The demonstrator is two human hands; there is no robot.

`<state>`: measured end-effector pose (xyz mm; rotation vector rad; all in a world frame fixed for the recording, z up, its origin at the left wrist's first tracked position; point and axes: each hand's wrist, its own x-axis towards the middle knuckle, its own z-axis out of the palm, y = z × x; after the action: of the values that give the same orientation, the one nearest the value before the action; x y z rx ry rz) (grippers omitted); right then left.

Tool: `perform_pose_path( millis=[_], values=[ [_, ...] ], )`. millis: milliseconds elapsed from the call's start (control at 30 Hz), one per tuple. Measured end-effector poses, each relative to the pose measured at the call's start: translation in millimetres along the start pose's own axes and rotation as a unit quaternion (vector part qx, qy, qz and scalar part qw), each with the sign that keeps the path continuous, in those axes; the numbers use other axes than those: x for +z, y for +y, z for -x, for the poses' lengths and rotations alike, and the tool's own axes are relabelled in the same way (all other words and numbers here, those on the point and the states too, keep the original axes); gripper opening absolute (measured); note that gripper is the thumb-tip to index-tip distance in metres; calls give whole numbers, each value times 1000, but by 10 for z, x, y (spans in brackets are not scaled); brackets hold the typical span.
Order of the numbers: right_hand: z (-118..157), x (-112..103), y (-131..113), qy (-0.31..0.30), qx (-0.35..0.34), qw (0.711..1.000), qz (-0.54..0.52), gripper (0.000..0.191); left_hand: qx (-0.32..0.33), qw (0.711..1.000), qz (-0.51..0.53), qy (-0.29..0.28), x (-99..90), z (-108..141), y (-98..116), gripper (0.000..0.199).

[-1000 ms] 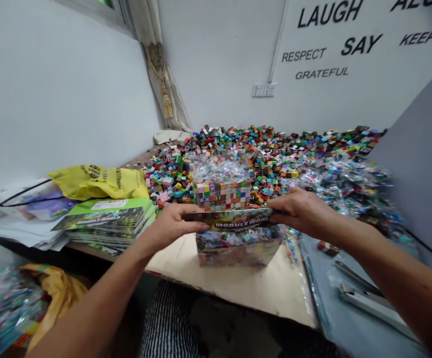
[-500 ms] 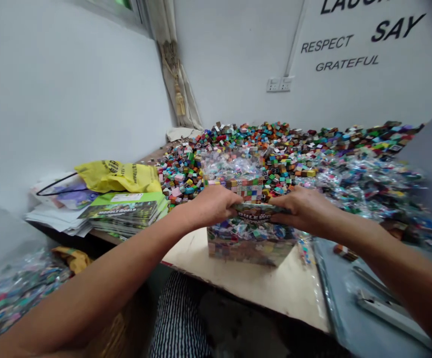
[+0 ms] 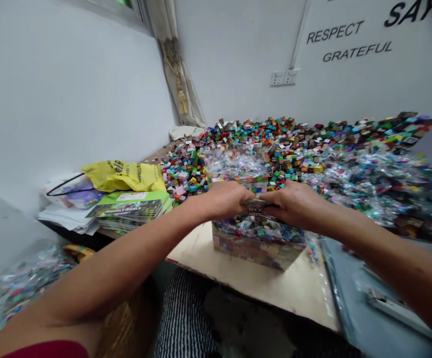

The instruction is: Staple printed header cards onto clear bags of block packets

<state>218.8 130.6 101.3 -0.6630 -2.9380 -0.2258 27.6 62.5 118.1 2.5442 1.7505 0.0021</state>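
My left hand [image 3: 231, 199] and my right hand [image 3: 296, 203] are closed on opposite sides of a dark printed booklet [image 3: 256, 209]. The booklet is bowed between them, with much of it hidden by the fingers. Directly below stands an open box [image 3: 255, 250] with a pattern of coloured squares on its side. Clear bags of small colourful pieces [image 3: 257, 228] fill it near the top. Just behind is a second patterned box [image 3: 258, 185], with clear plastic bags [image 3: 236, 161] heaped in it.
Piles of tiny coloured blocks [image 3: 189, 166] and bagged pieces [image 3: 358, 171] cover the back and right. Stacked booklets [image 3: 126, 211] and a yellow bag [image 3: 126, 175] lie left. A stapler-like metal tool [image 3: 398, 311] rests on a grey plastic sheet [image 3: 354, 278]. Bagged pieces [image 3: 25, 283] sit lower left.
My hands have drawn closer together, and the booklet between them is bowed more, with less of it showing. The whole view has shifted slightly.
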Motion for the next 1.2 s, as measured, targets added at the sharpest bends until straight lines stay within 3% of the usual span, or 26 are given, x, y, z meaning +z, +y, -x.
perform_pose_path(
  millis=[133,267,400,567,733,867,1033,1200],
  values=[
    [85,-19,75,-34,16,999,-28,26,-9,998,50,-37,-61,168,-287,11],
    [191,-16,207,-93,32,994,-54,30,-24,994,104,-27,30,310,-442,16],
    [247,-21,273,-119,44,991,-37,36,-16,993,114,-4,115,330,-466,12],
    [271,-178,236,-114,26,991,-63,23,-26,996,88,4,109,313,-510,12],
    [349,-298,220,-143,80,985,-47,11,-34,993,117,-4,105,327,-565,14],
    [367,-278,206,-145,89,984,-50,11,-30,981,192,7,124,359,-595,15],
    [321,-221,202,-112,70,989,-68,13,-74,958,277,-1,136,406,-605,16],
    [290,-229,156,-111,69,987,-92,15,-71,968,239,-6,82,432,-612,24]
  ],
)
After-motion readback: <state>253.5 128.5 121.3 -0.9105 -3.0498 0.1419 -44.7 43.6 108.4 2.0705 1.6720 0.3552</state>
